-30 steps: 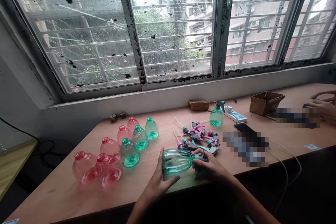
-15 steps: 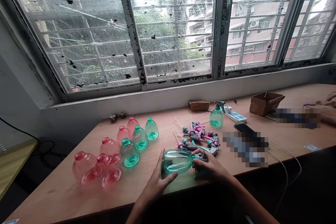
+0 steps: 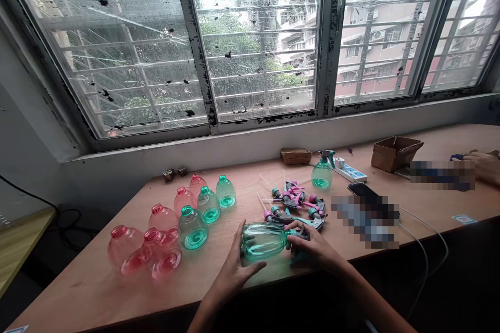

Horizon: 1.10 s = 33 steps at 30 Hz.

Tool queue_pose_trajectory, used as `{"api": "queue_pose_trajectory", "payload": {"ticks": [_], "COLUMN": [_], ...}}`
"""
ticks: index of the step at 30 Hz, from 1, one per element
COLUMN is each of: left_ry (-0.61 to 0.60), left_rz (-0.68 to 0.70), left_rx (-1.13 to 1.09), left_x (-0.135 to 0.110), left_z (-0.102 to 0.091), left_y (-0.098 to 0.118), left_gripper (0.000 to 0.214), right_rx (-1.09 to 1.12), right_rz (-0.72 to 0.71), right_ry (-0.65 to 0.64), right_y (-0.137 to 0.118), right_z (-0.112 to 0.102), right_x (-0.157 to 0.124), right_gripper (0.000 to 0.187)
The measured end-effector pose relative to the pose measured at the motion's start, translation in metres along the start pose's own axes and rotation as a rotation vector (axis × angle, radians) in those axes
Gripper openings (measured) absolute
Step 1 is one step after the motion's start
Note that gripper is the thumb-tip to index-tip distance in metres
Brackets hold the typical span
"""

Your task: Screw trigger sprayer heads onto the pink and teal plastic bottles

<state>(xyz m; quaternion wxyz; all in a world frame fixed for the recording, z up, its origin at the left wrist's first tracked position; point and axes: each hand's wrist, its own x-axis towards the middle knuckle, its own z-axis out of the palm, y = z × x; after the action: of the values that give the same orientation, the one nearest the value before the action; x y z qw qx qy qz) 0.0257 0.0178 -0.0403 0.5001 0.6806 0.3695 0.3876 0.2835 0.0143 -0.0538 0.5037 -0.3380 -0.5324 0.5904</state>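
Note:
A clear green bottle (image 3: 264, 241) lies on its side in the air above the table's front edge, its neck to the right. Around its base curve the fingers and thumb of my left hand (image 3: 239, 265). My right hand (image 3: 318, 244) pinches the grey and green trigger sprayer (image 3: 300, 234) at the bottle's neck; the fingers partly cover the joint between them. Just beyond lies a pile of trigger sprayers (image 3: 291, 199) in pink, green and grey, with thin tubes. A finished-looking green spray bottle (image 3: 322, 174) stands upright behind the pile.
Open green bottles (image 3: 193, 229) and pink bottles (image 3: 125, 248) stand at the left. Toward the right are a power strip (image 3: 353, 171), a phone (image 3: 371, 199), white cables and a cardboard box (image 3: 395, 154). Another person's hand (image 3: 484, 164) shows at the far right.
The green bottle and my left thumb have shifted very slightly; my right hand keeps its hold at the neck. At the far right the other person's hand has moved.

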Motion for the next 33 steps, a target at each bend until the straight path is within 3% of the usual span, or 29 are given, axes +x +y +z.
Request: {"api": "queue_pose_trajectory", "payload": {"ticks": [4,10,20,25,33], "left_ry": [-0.016,0.025,0.01,0.041,0.002], "left_rz": [-0.012,-0.011,0.035,0.011,0.042], "left_rx": [-0.012,0.018,0.009,0.001,-0.014], "left_x": [-0.0015,-0.0015,-0.001,0.0005,-0.0006], "left_z": [-0.0008,-0.0016,0.0006,-0.0005,0.0], "left_y": [0.0013,0.0033,0.0029,-0.0019,-0.0011], "left_gripper": [0.123,0.1,0.112,0.1,0.107], "right_rx": [0.002,0.016,-0.006,-0.017,-0.03], "right_rz": [-0.003,0.004,-0.03,-0.026,-0.031], "right_ry": [0.007,-0.001,0.021,0.02,0.049], "right_y": [0.0003,0.0015,0.0019,0.0031,0.004], "right_z": [0.0004,0.0007,0.0011,0.0001,-0.0015], "right_x": [-0.0007,-0.0013,-0.0013,0.0,0.0001], "right_gripper": [0.043,0.043,0.042,0.043,0.045]}}
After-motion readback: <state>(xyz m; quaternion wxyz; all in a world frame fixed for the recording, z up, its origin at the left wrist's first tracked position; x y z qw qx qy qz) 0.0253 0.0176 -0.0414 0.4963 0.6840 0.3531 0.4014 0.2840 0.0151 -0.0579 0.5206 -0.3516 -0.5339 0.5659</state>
